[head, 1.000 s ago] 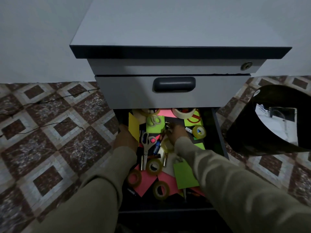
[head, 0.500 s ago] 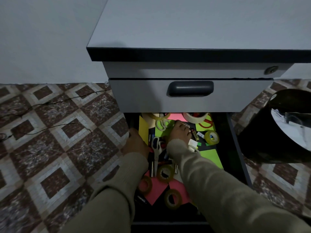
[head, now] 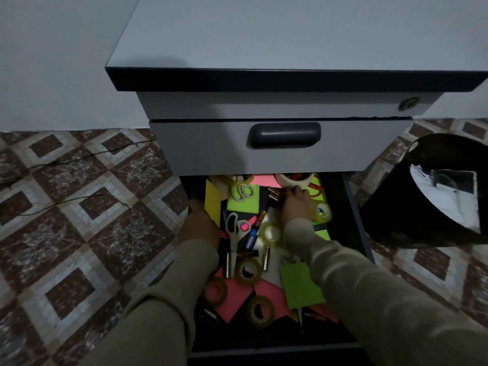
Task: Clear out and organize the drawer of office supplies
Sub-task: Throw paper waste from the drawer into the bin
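Observation:
The open bottom drawer (head: 353,207) is full of office supplies: scissors (head: 233,233), several tape rolls such as one (head: 248,270) near the middle, green sticky notes (head: 301,286), pink sticky notes (head: 235,294), a yellow pad (head: 212,202) and batteries (head: 273,195). My left hand (head: 198,225) grips the drawer's left wall, fingers curled over its edge. My right hand (head: 295,204) reaches deep into the back of the drawer, fingertips next to the batteries and below a wide tape roll (head: 295,180). Its fingers are hidden from me.
Above the open drawer, a closed grey drawer with a dark handle (head: 285,134) overhangs the back. A black bin (head: 396,207) holding papers stands right of the cabinet. Thin cables (head: 79,159) lie on the patterned tile floor at left.
My right hand has moved from the drawer's middle toward the back, ending beside the batteries. My left hand has stayed on the left wall.

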